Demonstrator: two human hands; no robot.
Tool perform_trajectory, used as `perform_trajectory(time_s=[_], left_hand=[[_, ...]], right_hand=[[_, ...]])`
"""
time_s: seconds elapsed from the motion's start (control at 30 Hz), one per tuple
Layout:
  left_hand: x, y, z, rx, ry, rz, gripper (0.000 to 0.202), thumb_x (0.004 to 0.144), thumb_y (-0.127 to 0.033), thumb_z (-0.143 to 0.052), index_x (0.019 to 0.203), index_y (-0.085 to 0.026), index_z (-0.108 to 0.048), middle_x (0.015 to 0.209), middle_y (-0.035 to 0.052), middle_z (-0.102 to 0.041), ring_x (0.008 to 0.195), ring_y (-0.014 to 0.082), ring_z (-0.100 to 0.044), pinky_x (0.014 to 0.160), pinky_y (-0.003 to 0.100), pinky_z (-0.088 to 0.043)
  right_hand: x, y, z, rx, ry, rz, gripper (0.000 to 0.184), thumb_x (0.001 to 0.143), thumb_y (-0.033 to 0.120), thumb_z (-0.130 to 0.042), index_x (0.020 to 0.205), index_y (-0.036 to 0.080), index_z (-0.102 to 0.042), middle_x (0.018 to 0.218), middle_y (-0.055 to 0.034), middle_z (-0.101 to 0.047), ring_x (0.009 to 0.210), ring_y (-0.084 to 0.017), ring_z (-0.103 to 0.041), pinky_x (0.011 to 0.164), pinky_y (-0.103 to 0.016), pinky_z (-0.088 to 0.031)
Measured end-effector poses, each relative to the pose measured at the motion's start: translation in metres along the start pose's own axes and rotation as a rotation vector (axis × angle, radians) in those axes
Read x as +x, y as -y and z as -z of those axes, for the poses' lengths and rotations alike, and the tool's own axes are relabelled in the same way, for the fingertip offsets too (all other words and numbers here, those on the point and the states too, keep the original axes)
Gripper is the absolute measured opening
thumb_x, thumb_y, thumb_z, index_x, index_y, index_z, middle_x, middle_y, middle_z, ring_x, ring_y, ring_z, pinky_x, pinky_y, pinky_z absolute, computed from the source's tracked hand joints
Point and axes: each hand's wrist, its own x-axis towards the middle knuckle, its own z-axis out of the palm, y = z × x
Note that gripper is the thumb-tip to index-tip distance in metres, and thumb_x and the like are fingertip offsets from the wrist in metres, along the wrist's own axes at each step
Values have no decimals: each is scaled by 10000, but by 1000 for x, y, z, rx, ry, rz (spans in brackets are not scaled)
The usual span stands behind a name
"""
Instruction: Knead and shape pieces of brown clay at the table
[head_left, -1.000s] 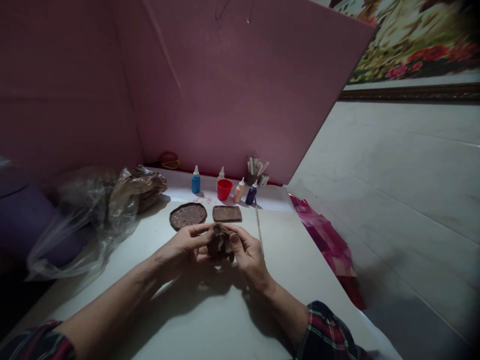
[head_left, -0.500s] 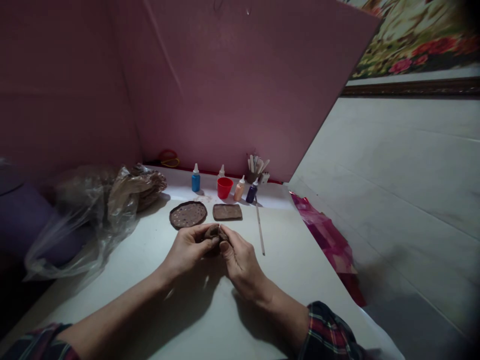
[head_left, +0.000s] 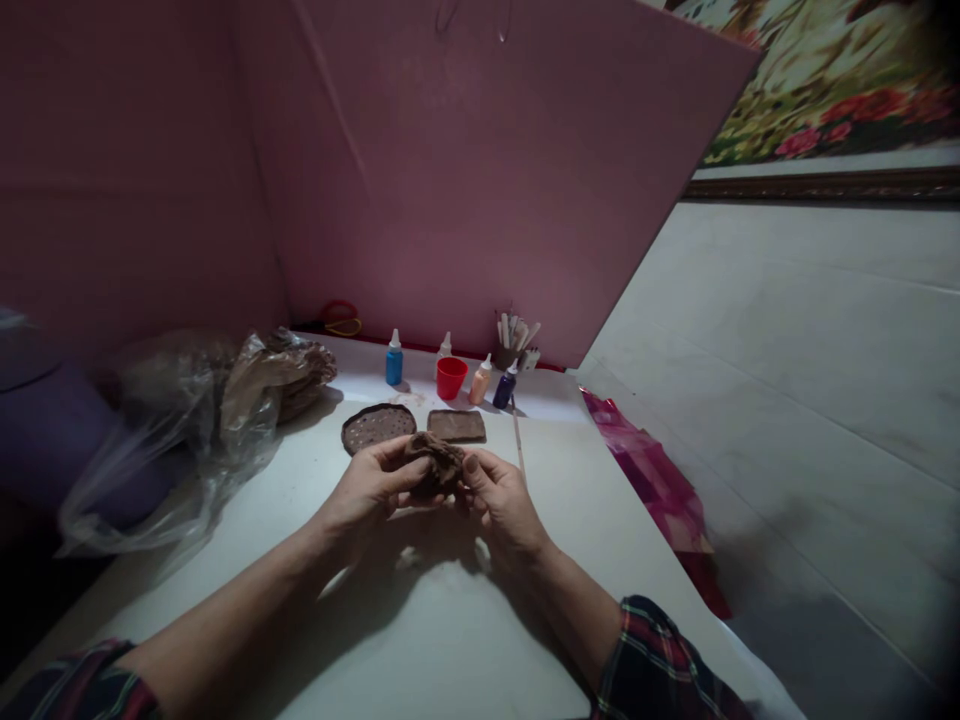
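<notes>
A rough lump of brown clay [head_left: 436, 464] is held between both hands above the white table [head_left: 420, 640]. My left hand [head_left: 375, 485] grips its left side, thumb on top and fingers underneath. On the right edge of the lump, my right hand [head_left: 502, 497] pinches the clay between thumb and fingers. Just beyond the hands lie a round flat clay piece [head_left: 379, 425] with a dotted surface and raised rim, and a rectangular clay slab [head_left: 457, 426]. A thin stick-like tool [head_left: 518, 432] lies behind my right hand, partly hidden by it.
Along the back stand a blue bottle [head_left: 394, 362], a red cup [head_left: 451, 380], a peach bottle [head_left: 480, 382], a dark blue bottle [head_left: 505, 387] and a holder of tools [head_left: 510, 345]. A clear plastic bag [head_left: 247, 420] sits left; pink wrapping [head_left: 645, 460] lies along the right edge.
The clay lump has been turned and raised a little, showing more of its rough surface. My right hand has shifted right and its thumb now lies at the lump's edge.
</notes>
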Motion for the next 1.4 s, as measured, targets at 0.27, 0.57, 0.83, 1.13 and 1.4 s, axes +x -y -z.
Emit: perform_trajectory(time_s=[0.27,0.57,0.83,1.13,1.4], left_hand=[[-2,4,-3,229,-77,-88,309,688,-267,-761,980,-178,-713,883,37,-708,757,144,-625,711,257,-511],[-6,6,-13,249,-22,-57,381,732,-322,-696,1070,-158,-634,993,89,-689,911,217,-631,789,309,-488],[-3,6,-13,274,-93,-47,363,691,-344,-747,961,-131,-632,867,48,-661,787,164,-613,728,277,-491],[-5,-7,-11,-24,31,35,280,770,-305,-688,977,-124,-635,874,100,-675,736,165,-633,694,303,-529],[-3,4,-7,188,30,-65,345,759,-328,-704,1052,-162,-627,905,41,-650,796,146,-621,714,259,-515]], right_hand=[[3,-3,0,-82,10,26,409,696,397,-758,1003,153,-644,932,-65,-683,807,-165,-620,733,-279,-486],[-11,-1,-8,-817,-191,297,247,742,305,-675,949,191,-606,870,-28,-621,681,-146,-529,631,-269,-425],[-12,-2,-9,-964,-123,422,347,686,163,-651,1027,182,-588,935,-45,-598,774,-178,-552,695,-295,-443],[-11,5,-5,-628,-141,403,317,915,412,-465,1041,161,-612,975,-80,-601,840,-170,-556,677,-270,-450],[-2,-2,-2,-398,-51,161,446,852,509,-549,1092,140,-620,987,-85,-664,791,-163,-570,690,-269,-454]])
